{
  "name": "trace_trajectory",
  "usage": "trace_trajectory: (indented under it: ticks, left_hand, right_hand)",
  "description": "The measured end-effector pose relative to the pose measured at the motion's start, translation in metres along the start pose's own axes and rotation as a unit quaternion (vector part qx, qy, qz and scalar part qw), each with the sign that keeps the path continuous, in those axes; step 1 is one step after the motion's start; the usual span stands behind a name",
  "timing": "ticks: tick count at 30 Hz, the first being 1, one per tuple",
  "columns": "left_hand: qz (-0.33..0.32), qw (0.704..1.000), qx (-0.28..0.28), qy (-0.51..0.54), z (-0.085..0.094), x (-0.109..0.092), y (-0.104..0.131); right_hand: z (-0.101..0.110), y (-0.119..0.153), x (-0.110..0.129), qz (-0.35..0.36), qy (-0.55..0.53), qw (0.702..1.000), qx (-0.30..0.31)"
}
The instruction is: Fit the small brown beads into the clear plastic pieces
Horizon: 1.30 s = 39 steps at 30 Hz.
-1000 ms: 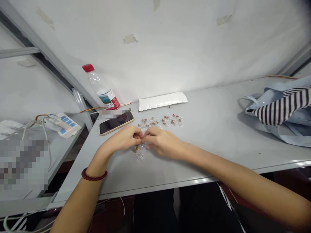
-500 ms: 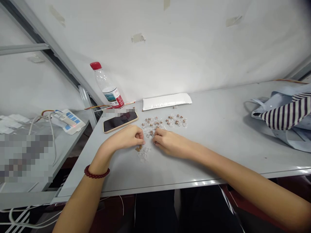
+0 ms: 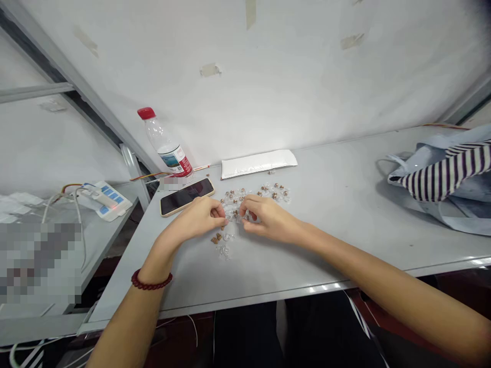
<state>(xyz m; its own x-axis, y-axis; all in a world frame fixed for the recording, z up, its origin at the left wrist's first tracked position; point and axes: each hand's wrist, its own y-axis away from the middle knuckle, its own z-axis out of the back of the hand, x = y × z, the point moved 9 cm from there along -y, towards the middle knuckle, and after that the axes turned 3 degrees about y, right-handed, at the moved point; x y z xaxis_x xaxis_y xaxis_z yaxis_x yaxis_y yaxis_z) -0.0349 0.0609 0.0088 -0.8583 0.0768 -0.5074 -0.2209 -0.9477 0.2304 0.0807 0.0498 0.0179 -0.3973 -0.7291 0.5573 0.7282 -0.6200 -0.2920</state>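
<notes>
My left hand (image 3: 203, 219) is closed in a pinch, its thumb and fingertips at the left edge of a spread of small clear plastic pieces with brown bits in them (image 3: 235, 213). Facing it, my right hand (image 3: 268, 217) curls thumb and fingers together low over the same spread; whatever each pinch holds is too small to make out. Just below my left fingertips lie several loose brown bits (image 3: 217, 238). Beside and below these are bare clear plastic pieces (image 3: 223, 251). Another group of clear pieces with brown bits (image 3: 275, 194) lies behind my right hand.
A phone (image 3: 187, 197) lies behind my left hand, near a red-capped bottle (image 3: 172, 153). A long white packet (image 3: 259, 163) rests by the wall. At the right is a bag with striped cloth (image 3: 441, 179). A power strip (image 3: 107, 202) sits on the left surface.
My right thumb has dropped away from the fingers, making a wider curl. A clear piece now shows beside the loose brown bits. My left hand has hardly moved; the view has shifted slightly.
</notes>
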Motion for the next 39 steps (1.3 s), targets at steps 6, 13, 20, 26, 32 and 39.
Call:
trace_trajectory:
  ticks: [6, 13, 20, 26, 32, 39]
  left_hand:
    - [-0.002, 0.998, 0.066, -0.003, -0.011, 0.001, 0.002]
    - [-0.024, 0.999, 0.007, 0.038, -0.003, -0.001, 0.0]
    - [-0.123, 0.921, -0.204, 0.308, 0.019, -0.021, 0.006]
    - [-0.143, 0.895, -0.223, 0.359, 0.014, -0.021, 0.003]
    - [-0.178, 0.885, -0.251, 0.349, 0.018, -0.028, 0.006]
    - [-0.214, 0.879, -0.314, 0.287, 0.018, -0.037, 0.017]
  right_hand:
    - [-0.003, 0.0, -0.002, -0.006, 0.018, 1.0, -0.008]
    - [0.001, 0.0, -0.003, -0.013, -0.025, 0.999, -0.036]
    - [0.009, 0.002, -0.02, -0.132, -0.179, 0.972, -0.078]
    - [0.012, 0.005, -0.026, -0.178, -0.274, 0.942, -0.078]
    - [0.011, 0.006, -0.03, -0.21, -0.338, 0.913, -0.085]
    - [0.015, 0.007, -0.035, -0.203, -0.361, 0.902, -0.12]
